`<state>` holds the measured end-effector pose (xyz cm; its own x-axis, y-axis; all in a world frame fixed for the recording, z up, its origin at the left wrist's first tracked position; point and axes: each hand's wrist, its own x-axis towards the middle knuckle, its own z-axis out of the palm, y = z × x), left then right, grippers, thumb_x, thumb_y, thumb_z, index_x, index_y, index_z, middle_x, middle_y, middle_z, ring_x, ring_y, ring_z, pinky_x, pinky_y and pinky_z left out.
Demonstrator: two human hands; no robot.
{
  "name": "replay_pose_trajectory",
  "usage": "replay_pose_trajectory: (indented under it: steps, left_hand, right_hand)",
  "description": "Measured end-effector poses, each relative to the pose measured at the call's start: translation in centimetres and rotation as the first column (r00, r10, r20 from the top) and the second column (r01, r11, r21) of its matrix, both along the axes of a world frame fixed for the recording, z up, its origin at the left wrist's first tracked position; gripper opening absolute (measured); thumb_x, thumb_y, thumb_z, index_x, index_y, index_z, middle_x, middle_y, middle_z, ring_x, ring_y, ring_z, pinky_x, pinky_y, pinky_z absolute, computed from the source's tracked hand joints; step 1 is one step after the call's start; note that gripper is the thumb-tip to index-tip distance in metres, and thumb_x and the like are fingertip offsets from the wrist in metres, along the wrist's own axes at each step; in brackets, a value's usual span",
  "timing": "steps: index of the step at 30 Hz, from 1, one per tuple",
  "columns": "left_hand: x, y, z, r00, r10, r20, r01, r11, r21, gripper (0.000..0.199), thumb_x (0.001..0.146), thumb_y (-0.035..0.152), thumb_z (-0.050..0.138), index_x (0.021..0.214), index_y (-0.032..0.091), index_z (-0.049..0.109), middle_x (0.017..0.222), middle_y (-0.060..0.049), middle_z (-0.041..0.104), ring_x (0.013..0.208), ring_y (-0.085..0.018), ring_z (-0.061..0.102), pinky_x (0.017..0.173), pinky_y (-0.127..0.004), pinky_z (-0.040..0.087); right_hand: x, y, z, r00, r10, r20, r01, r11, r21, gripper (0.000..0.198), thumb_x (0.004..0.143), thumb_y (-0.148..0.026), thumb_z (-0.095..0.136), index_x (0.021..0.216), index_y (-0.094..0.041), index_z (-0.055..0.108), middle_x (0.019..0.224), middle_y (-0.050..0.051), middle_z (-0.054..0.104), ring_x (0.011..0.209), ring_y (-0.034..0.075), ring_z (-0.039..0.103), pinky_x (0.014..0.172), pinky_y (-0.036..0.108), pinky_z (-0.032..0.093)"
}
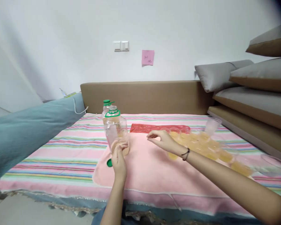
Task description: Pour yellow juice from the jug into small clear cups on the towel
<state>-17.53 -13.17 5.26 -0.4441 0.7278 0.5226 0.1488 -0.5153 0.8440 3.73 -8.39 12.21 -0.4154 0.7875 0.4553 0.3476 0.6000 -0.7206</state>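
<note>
My left hand is raised in front of the lower part of a large clear plastic bottle. Its fingers are curled, and whatever they hold is hard to make out against the see-through plastic. The bottle has a green ring handle and an uncapped mouth; a little tan-coloured liquid seems to show low down. A green cap lies by the left hand. Over the pink mat, my right hand hovers with bent fingers, thumb apart and nothing between. Beside it stand several clear cups of yellow liquid.
A second bottle with a green cap stands behind the first. A red plastic sheet or bag lies along the mat's far edge. Clear empty-looking cups are at the right. Stacked cushions and a blue bolster flank the striped cloth.
</note>
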Motion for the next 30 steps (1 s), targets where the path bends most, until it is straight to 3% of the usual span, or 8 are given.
replay_pose_trajectory:
  steps: [2,4,8,11,15,21,26,30]
  left_hand:
    - [-2.0,0.0,-0.3,0.988,0.013,0.155,-0.007,0.999,-0.033,0.033,0.094,0.043,0.039,0.094,0.017,0.058,0.100,-0.009,0.067,0.081,-0.017,0.069,0.080,-0.036,0.054]
    - [-3.9,-0.1,-0.6,0.957,0.077,0.281,-0.062,0.996,-0.061,0.022,0.092,0.036,0.043,0.103,0.019,0.052,0.101,-0.007,0.066,0.072,-0.014,0.069,0.077,-0.035,0.055]
    - [-6.7,-0.1,-1.2,0.915,0.305,0.264,-0.285,0.952,-0.112,0.026,0.082,0.013,0.042,0.104,0.023,0.052,0.118,-0.005,0.058,0.094,-0.014,0.067,0.093,-0.037,0.050]
    - [-7.4,0.3,-1.7,0.906,0.375,0.199,-0.343,0.923,-0.175,0.033,0.076,0.011,0.045,0.105,0.024,0.054,0.119,-0.006,0.057,0.107,-0.017,0.061,0.094,-0.037,0.049]
    - [-6.9,0.5,-1.7,0.926,0.336,0.173,-0.284,0.920,-0.269,0.025,0.081,0.025,0.050,0.106,0.023,0.055,0.115,-0.006,0.061,0.102,-0.019,0.063,0.087,-0.035,0.051]
    - [-5.6,0.2,-0.5,0.923,0.304,0.234,-0.220,0.920,-0.325,0.027,0.082,0.031,0.055,0.108,0.022,0.056,0.116,-0.005,0.061,0.103,-0.019,0.061,0.091,-0.036,0.048]
    - [-4.4,0.5,-0.1,0.947,0.239,0.215,-0.177,0.946,-0.271,0.023,0.082,0.026,0.050,0.104,0.021,0.057,0.117,-0.006,0.061,0.104,-0.019,0.061,0.094,-0.036,0.045]
    - [-2.8,0.8,0.1,0.977,0.069,0.200,-0.029,0.980,-0.197,0.020,0.083,0.024,0.047,0.099,0.021,0.059,0.112,-0.006,0.064,0.094,-0.017,0.064,0.088,-0.035,0.048]
  right_hand:
    - [-3.6,2.2,-2.7,0.998,0.021,-0.052,-0.026,0.995,-0.099,0.020,0.078,-0.027,0.068,0.097,-0.021,0.065,0.100,0.008,0.071,0.091,0.023,0.068,0.082,0.041,0.054]
    - [-6.8,4.0,-4.9,0.994,0.028,-0.103,-0.047,0.982,-0.184,0.051,0.070,-0.034,0.077,0.115,-0.021,0.058,0.121,0.014,0.063,0.102,0.028,0.065,0.083,0.046,0.055]
    - [-11.9,6.5,-7.1,0.973,0.088,-0.213,-0.144,0.954,-0.264,0.094,0.051,-0.043,0.088,0.131,-0.024,0.043,0.138,0.016,0.049,0.123,0.033,0.052,0.097,0.053,0.048]
    - [-14.4,7.6,-7.9,0.944,0.119,-0.308,-0.202,0.946,-0.253,0.105,0.045,-0.044,0.091,0.134,-0.025,0.037,0.137,0.014,0.049,0.130,0.032,0.046,0.108,0.051,0.039]
    - [-16.1,8.5,-9.0,0.904,0.104,-0.414,-0.213,0.950,-0.227,0.103,0.048,-0.042,0.090,0.132,-0.024,0.033,0.139,0.015,0.046,0.132,0.030,0.044,0.111,0.047,0.035]
    - [-15.4,7.8,-8.6,0.854,0.049,-0.518,-0.196,0.953,-0.232,0.091,0.055,-0.040,0.087,0.128,-0.027,0.035,0.134,0.013,0.050,0.126,0.030,0.050,0.107,0.048,0.040]
    - [-11.2,5.0,-4.7,0.813,0.019,-0.581,-0.154,0.971,-0.185,0.082,0.066,-0.046,0.080,0.134,-0.030,0.037,0.133,0.010,0.052,0.125,0.029,0.051,0.106,0.049,0.043]
    - [-5.4,2.0,-1.8,0.821,-0.023,-0.570,-0.082,0.984,-0.158,0.073,0.076,-0.053,0.070,0.138,-0.033,0.038,0.124,0.007,0.060,0.118,0.028,0.058,0.104,0.052,0.044]
